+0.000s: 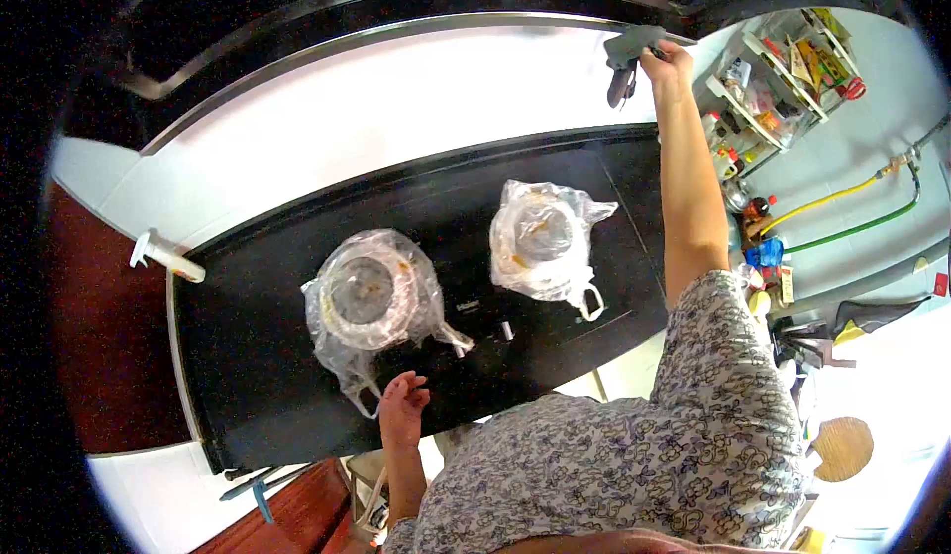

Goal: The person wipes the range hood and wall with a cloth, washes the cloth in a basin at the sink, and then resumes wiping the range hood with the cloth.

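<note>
At the top right, my right hand (670,62) is raised with its fingers closed on a dark grey cloth (634,51), near the bottom edge of the range hood. My left hand (404,396) is low, at the front edge of the black stove top (267,376). Its fingers are loosely curled and apart, with nothing held. Just above and left of it, a clear plastic bag (371,292) covers the left burner. A second plastic bag (540,237) covers the right burner, its handle loop lying toward the front.
A white spray bottle (166,258) lies at the far left. The dark range hood (396,27) spans the top. A shelf rack (773,84) with packets stands at the right, near yellow and green hoses (857,219). A round wooden board (843,449) is at the lower right.
</note>
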{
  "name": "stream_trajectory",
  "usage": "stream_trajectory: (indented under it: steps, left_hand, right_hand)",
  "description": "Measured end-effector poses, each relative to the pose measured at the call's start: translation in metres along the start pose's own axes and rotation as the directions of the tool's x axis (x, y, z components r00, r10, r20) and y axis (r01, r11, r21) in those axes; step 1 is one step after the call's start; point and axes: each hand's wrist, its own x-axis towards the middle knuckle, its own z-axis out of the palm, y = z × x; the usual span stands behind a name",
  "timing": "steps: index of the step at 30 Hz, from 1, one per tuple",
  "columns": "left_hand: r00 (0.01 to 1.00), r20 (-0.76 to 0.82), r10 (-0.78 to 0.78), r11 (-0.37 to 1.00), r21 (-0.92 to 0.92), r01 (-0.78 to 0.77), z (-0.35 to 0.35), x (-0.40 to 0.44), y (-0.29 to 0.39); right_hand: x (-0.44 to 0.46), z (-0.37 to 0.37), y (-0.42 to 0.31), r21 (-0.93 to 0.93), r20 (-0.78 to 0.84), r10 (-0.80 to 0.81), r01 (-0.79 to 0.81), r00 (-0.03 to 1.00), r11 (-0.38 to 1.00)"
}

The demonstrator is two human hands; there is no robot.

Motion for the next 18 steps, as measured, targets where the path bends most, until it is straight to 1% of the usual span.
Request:
stream_trajectory:
  steps: [1, 2, 3, 4, 5, 6, 7, 9, 10, 11, 12, 16, 17, 18]
  left_hand:
    - [0.999, 0.047, -0.008, 1.0, -0.02, 0.009, 0.008, 0.005, -0.009]
    - [0.999, 0.044, -0.021, 1.0, -0.006, 0.021, 0.016, 0.008, -0.016]
    - [0.999, 0.043, -0.033, 0.999, 0.006, 0.032, 0.026, 0.012, -0.024]
    - [0.998, 0.04, -0.043, 0.999, 0.017, 0.042, 0.034, 0.015, -0.03]
    - [0.998, 0.042, -0.041, 0.999, 0.03, 0.04, 0.041, 0.019, -0.035]
    - [0.998, 0.041, -0.038, 0.998, 0.043, 0.036, 0.046, 0.022, -0.039]
    - [0.999, 0.039, -0.034, 0.998, 0.056, 0.032, 0.05, 0.025, -0.042]
    - [0.999, 0.016, -0.036, 0.996, 0.082, 0.035, 0.055, 0.029, -0.045]
    - [0.999, 0.007, -0.037, 0.995, 0.096, 0.036, 0.058, 0.031, -0.046]
    - [0.999, -0.003, -0.045, 0.994, 0.097, 0.045, 0.063, 0.031, -0.046]
    - [0.999, -0.013, -0.053, 0.994, 0.098, 0.054, 0.069, 0.028, -0.046]
    - [0.997, -0.025, -0.073, 0.993, 0.086, 0.075, 0.071, 0.03, -0.046]
    - [0.998, -0.029, -0.055, 0.994, 0.089, 0.058, 0.07, 0.03, -0.046]
    - [0.999, -0.034, -0.041, 0.995, 0.094, 0.044, 0.071, 0.028, -0.046]
  right_hand:
    - [0.007, -0.018, -0.011, 0.185, -0.017, 0.015, -0.012, 1.0, 0.983]
    - [0.014, -0.036, -0.021, 0.357, -0.034, 0.03, -0.016, 0.999, 0.934]
    - [0.045, -0.073, -0.013, -0.063, 0.021, -0.239, 0.24, 0.971, 0.969]
    - [0.047, -0.075, -0.025, 0.286, -0.059, -0.108, 0.121, 0.992, 0.951]
    - [0.049, -0.077, -0.037, 0.613, -0.137, 0.025, 0.065, 0.99, 0.787]
    - [0.054, -0.083, -0.048, 0.741, -0.065, 0.128, -0.038, 0.99, 0.671]
    - [0.057, -0.084, -0.043, 0.471, -0.114, -0.084, 0.129, 0.99, 0.873]
    - [0.057, -0.078, -0.034, 0.395, -0.138, -0.187, 0.227, 0.973, 0.89]
    - [0.048, -0.061, -0.042, 0.618, -0.157, -0.068, 0.152, 0.985, 0.771]
    - [0.044, -0.051, -0.043, 0.8, -0.147, 0.052, 0.088, 0.988, 0.593]
    - [0.061, -0.052, -0.027, 0.775, -0.072, -0.017, 0.067, 0.997, 0.628]
    - [0.102, -0.052, -0.002, 0.66, -0.009, -0.095, 0.077, 0.995, 0.747]
    - [0.108, -0.054, 0.001, 0.625, 0.009, -0.114, 0.083, 0.993, 0.776]
    - [0.104, -0.051, 0.001, 0.64, -0.005, -0.08, 0.065, 0.997, 0.765]
